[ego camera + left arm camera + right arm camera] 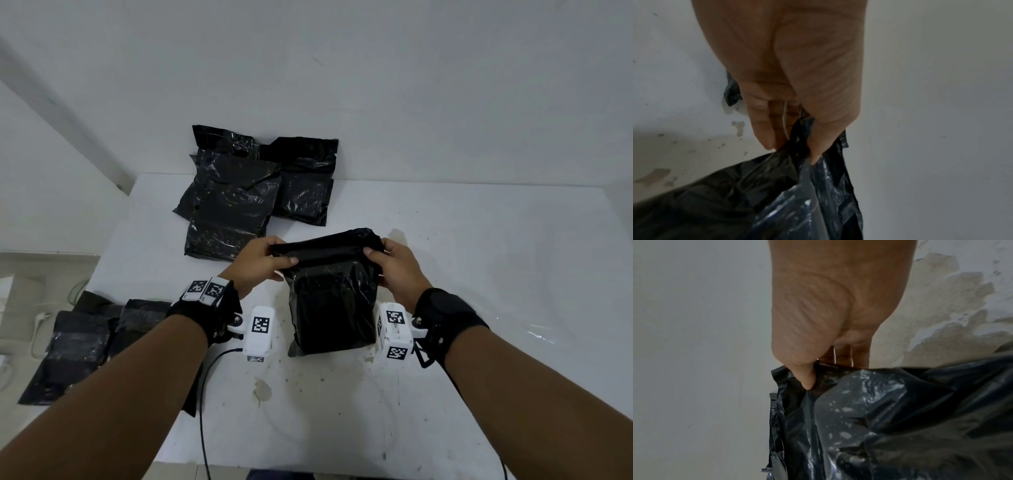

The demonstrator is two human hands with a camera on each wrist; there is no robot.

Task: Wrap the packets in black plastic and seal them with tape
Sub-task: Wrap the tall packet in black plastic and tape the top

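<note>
Both hands, left hand [261, 262] and right hand [399, 265], pinch black plastic [330, 294] between them.

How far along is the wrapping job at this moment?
Looks done: a heap of black plastic-wrapped packets at the table's far side, more black wrapped bundles at its left edge. In hand: left hand and right hand fold over the top flap of a black plastic bag. Left: taping; no tape roll visible.

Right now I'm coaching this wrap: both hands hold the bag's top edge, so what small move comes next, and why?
Probably fold the flap toward you, down onto the bag. The left hand and right hand pinch its two ends, already rolled once, and the bag lies on the table with no tape on it.
</note>
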